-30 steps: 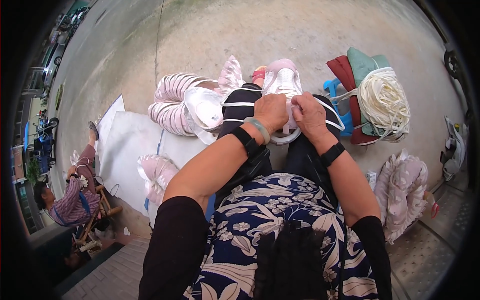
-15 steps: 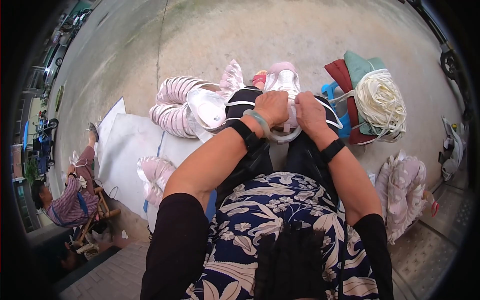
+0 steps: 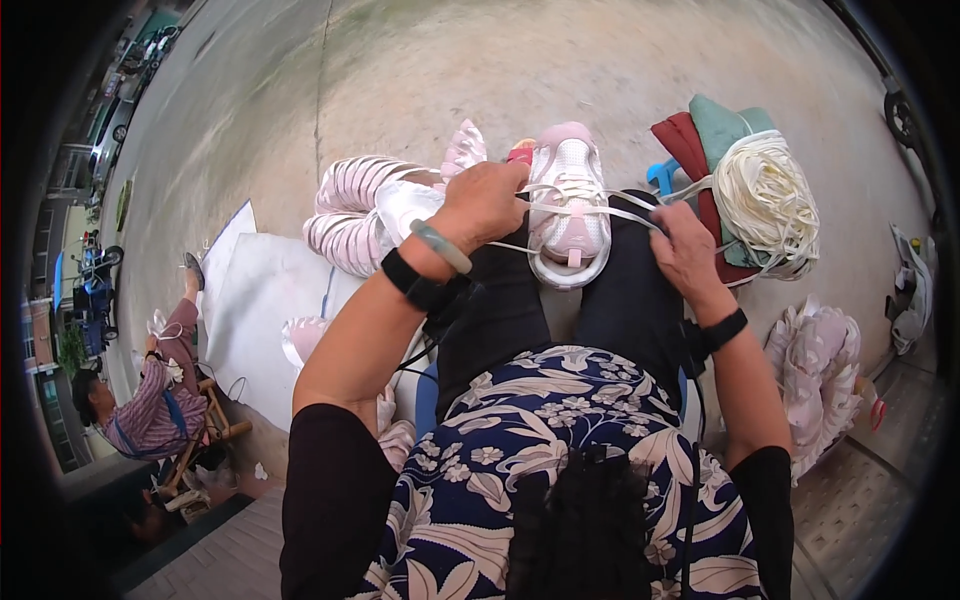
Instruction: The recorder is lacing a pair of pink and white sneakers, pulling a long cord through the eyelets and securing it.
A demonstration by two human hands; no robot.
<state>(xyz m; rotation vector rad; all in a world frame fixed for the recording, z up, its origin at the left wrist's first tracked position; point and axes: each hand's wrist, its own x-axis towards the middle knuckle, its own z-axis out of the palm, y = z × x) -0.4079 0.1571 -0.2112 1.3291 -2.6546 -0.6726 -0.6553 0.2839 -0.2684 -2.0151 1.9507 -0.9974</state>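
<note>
A pink and white sneaker (image 3: pixel 572 235) rests between my thighs, its toe pointing away from me. White shoelaces (image 3: pixel 590 210) cross its upper and run out to both sides. My left hand (image 3: pixel 480 203), with a pale bangle at the wrist, is closed on a lace beside the shoe's left edge. On the other side, my right hand (image 3: pixel 687 248) pinches lace strands over my right thigh. The laces stretch between both hands across the shoe. Exactly which strands each hand grips is partly hidden by the fingers.
At left lie a curved row of nested pink-white shoe pieces (image 3: pixel 345 215) and a white sheet (image 3: pixel 262 290). A bundle of cream laces (image 3: pixel 768 200) hangs over red and green cloth at right, above more pink shoe pieces (image 3: pixel 815 380). Another person (image 3: pixel 150 410) sits far left.
My hands have moved apart from close together over the shoe, left hand leftward and right hand rightward. The laces are now drawn out sideways and the shoe's upper is uncovered.
</note>
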